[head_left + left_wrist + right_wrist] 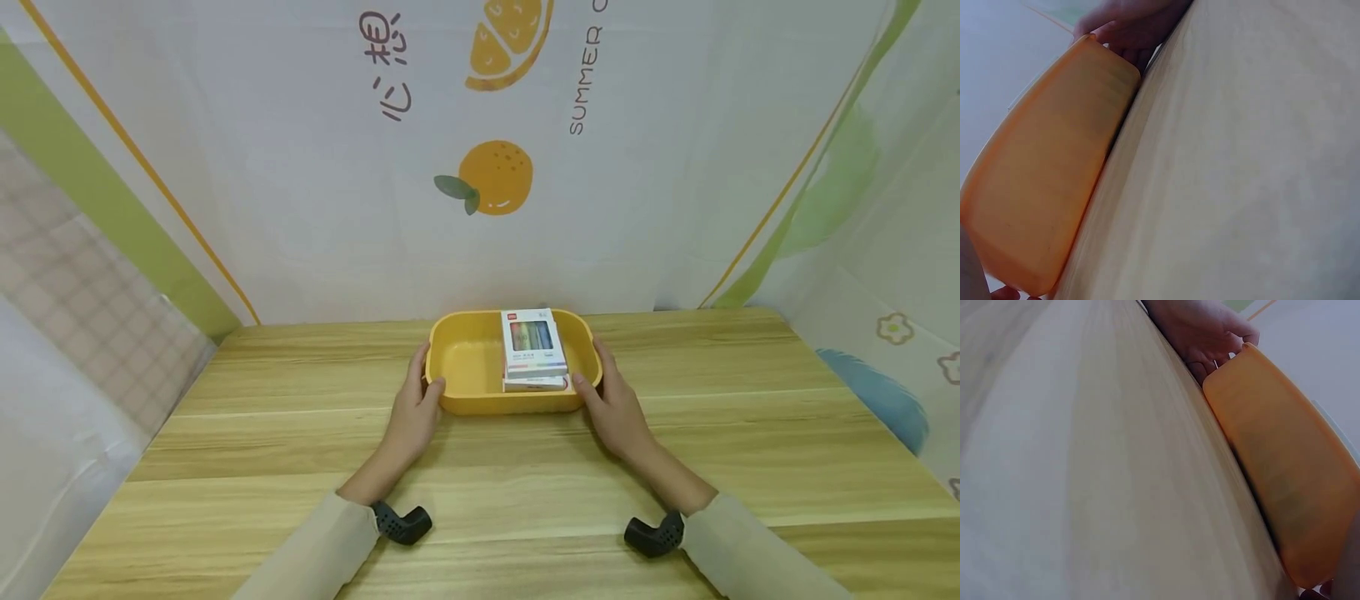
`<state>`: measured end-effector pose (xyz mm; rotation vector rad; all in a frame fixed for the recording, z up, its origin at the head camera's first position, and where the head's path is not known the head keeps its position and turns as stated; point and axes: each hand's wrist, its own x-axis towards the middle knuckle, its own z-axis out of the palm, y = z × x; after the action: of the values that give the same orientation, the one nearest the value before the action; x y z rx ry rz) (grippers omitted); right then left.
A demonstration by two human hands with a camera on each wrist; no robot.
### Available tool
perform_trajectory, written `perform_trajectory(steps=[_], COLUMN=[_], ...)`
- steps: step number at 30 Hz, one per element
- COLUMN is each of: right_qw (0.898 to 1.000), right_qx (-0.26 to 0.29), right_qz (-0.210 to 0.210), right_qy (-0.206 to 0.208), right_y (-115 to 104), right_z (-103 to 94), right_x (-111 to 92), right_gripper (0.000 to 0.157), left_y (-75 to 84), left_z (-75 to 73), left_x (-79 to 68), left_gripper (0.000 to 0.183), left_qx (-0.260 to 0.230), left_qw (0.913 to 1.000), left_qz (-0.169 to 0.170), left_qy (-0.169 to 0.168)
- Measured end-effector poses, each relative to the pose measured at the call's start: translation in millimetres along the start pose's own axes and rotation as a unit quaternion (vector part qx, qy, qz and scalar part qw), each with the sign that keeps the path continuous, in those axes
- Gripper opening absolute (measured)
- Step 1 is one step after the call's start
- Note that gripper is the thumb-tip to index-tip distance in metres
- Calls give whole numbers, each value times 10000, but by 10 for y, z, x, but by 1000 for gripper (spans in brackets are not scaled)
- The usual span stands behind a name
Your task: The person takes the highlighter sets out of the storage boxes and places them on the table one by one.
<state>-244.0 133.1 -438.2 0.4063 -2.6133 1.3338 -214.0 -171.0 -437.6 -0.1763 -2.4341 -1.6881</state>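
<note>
A yellow plastic bin [510, 406] sits on the wooden table near its back edge. My left hand [414, 412] grips its left end, thumb on the front rim and fingers round the outer side. At the opposite end my right hand [617, 412] holds it the same way. Inside, toward the right, a white box with a colourful window [532, 337] lies on top of another white box [536, 384], mostly hidden beneath it. Both wrist views show the bin's orange-looking side wall [1047, 169] low against the tabletop, its underside close along the wood.
The wooden table [495, 500] stretches in front of and beside the bin. Behind it hangs a white cloth [315, 183] printed with oranges and lettering. A blue printed shape [877, 396] shows on the cloth past the right edge. Black devices [405, 523] are strapped at both wrists.
</note>
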Motion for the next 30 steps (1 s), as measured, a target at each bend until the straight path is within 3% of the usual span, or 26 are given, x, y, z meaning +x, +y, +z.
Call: perform_trajectory(steps=[5,20,30], right_qw=[10000,10000,10000], right_qx=[-24,-23,39], right_qz=[12,-53,-14], right_qy=[12,13,-15], right_y=[-10,-48,-85], right_z=[2,13,29], right_x=[-22,-134,-240], right_gripper=[69,70,70], left_y=[5,14,17], left_z=[-7,-33,-52], left_x=[-26,-147,-278], left_gripper=[62,63,63], left_qx=[19,-31,-22], left_qw=[10000,9999,10000], left_qz=[-70,143,8], left_qy=[-11,-10,-2])
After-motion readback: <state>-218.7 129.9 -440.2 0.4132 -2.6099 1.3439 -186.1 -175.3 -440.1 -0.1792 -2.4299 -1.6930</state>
